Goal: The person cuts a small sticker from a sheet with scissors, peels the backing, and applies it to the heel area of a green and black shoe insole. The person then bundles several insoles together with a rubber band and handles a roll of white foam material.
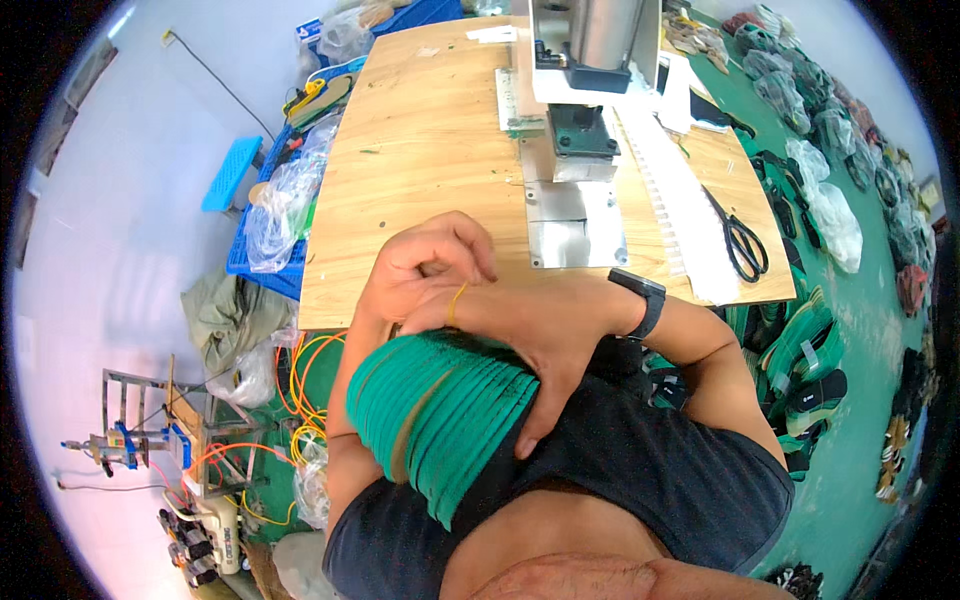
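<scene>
A thick stack of green insoles (445,415), with one tan layer among them, leans against my chest at the table's near edge. My right hand (535,325) grips the stack from the right, its thumb pressed down along the side. A thin yellow rubber band (456,305) crosses the fingers of that hand. Just beyond the stack, my left hand (430,262) is closed with curled fingers beside my right fingers. Its fingertips are partly hidden, so what it pinches does not show. A black watch (645,300) sits on my right wrist.
A press (590,90) with a metal base plate (575,235) stands on the wooden table (420,150). Black scissors (742,245) lie beside a white strip (665,190). A blue crate (262,255) adjoins the left side. Bundled insoles (805,340) and bags (825,200) cover floor at right.
</scene>
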`<state>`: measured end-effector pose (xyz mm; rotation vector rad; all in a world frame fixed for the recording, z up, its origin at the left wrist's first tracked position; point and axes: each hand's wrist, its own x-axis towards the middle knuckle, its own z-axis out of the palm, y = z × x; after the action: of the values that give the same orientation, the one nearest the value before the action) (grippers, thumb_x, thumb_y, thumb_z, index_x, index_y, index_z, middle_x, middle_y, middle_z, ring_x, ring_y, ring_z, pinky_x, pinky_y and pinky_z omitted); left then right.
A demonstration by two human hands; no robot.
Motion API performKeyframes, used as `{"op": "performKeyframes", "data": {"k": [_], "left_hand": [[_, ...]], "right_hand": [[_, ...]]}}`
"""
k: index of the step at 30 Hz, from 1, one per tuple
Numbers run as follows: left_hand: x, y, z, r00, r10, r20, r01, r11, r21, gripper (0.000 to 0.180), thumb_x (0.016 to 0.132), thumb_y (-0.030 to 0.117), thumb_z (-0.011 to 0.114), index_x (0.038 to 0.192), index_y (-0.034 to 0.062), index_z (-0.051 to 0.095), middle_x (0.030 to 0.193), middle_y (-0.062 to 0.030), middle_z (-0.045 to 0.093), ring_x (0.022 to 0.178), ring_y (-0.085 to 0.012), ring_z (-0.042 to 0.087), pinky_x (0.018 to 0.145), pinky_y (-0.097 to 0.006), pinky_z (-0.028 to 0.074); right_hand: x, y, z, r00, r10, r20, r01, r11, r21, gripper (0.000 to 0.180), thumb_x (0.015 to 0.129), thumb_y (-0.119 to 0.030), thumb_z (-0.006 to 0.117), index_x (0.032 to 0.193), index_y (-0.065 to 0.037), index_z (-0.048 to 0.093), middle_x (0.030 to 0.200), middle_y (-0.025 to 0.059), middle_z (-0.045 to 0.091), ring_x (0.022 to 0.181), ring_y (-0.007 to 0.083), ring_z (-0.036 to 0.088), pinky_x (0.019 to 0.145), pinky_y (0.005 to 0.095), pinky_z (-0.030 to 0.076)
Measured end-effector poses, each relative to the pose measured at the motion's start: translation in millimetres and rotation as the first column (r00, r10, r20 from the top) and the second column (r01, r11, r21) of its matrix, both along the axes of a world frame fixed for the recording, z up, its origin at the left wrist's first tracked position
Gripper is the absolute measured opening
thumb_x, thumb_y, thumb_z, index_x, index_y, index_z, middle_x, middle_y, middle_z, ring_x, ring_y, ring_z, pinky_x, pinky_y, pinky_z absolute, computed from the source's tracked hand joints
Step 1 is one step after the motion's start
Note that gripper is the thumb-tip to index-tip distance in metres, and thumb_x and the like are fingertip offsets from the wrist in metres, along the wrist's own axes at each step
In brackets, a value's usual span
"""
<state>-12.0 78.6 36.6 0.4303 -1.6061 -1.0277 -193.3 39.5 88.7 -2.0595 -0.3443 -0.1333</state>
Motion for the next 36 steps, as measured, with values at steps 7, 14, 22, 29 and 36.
{"op": "performKeyframes", "data": {"k": [7, 14, 22, 29, 36], "left_hand": [[11.1, -16.1, 48.2, 0.961, -0.01, -0.277, -0.008, 0.998, -0.064, 0.012, 0.084, 0.008, 0.06, 0.079, 0.0016, 0.051, 0.069, -0.0076, 0.056, 0.057, -0.0157, 0.053, 0.048, -0.027, 0.041], [-43.0, -41.9, 60.6, 0.865, 0.17, 0.472, -0.126, 0.984, -0.123, 0.01, 0.087, 0.007, 0.058, 0.082, -0.0013, 0.062, 0.074, -0.0058, 0.062, 0.061, -0.0067, 0.05, 0.055, -0.021, 0.038], [-136.3, -41.0, 66.0, 0.884, 0.168, 0.435, -0.032, 0.952, -0.303, 0.008, 0.083, 0.003, 0.062, 0.089, -0.0003, 0.066, 0.074, -0.0089, 0.064, 0.056, -0.014, 0.056, 0.051, -0.025, 0.043], [-200.2, -41.8, 14.4, 0.719, 0.311, 0.622, 0.163, 0.793, -0.586, 0.016, 0.079, 0.009, 0.069, 0.092, 0.0014, 0.065, 0.065, -0.0063, 0.053, 0.057, -0.0215, 0.052, 0.054, -0.033, 0.042], [-183.5, -51.6, -54.7, 0.946, 0.317, -0.073, -0.325, 0.923, -0.205, 0.067, 0.068, 0.011, 0.077, 0.127, -0.0025, 0.046, 0.13, -0.0164, 0.048, 0.119, -0.0256, 0.047, 0.104, -0.04, 0.034]], "right_hand": [[-64.4, -7.2, 19.2, 0.87, -0.308, 0.385, 0.423, 0.868, -0.261, 0.091, 0.053, -0.038, 0.085, 0.123, 0.003, 0.044, 0.117, 0.0205, 0.048, 0.114, 0.0389, 0.045, 0.098, 0.0431, 0.037], [-153.3, -15.3, -3.4, 0.518, -0.686, 0.512, 0.855, 0.399, -0.331, 0.096, 0.054, -0.033, 0.085, 0.131, 0.001, 0.039, 0.12, 0.0197, 0.049, 0.116, 0.0381, 0.048, 0.097, 0.041, 0.04], [-205.9, -12.9, -36.3, -0.135, -0.88, 0.456, 0.977, -0.194, -0.085, 0.091, 0.054, -0.036, 0.087, 0.125, 0.004, 0.046, 0.116, 0.0204, 0.054, 0.111, 0.0338, 0.054, 0.096, 0.0368, 0.041], [-210.5, -21.2, -49.6, -0.4, -0.852, 0.337, 0.876, -0.247, 0.414, 0.081, 0.06, -0.034, 0.087, 0.122, 0.005, 0.052, 0.109, 0.0162, 0.062, 0.102, 0.0227, 0.06, 0.093, 0.0314, 0.044], [-191.6, -29.9, -39.0, -0.371, -0.734, 0.569, 0.759, 0.113, 0.641, 0.082, 0.059, -0.034, 0.089, 0.121, 0.0, 0.047, 0.111, 0.0129, 0.06, 0.103, 0.022, 0.059, 0.091, 0.0328, 0.047]]}}
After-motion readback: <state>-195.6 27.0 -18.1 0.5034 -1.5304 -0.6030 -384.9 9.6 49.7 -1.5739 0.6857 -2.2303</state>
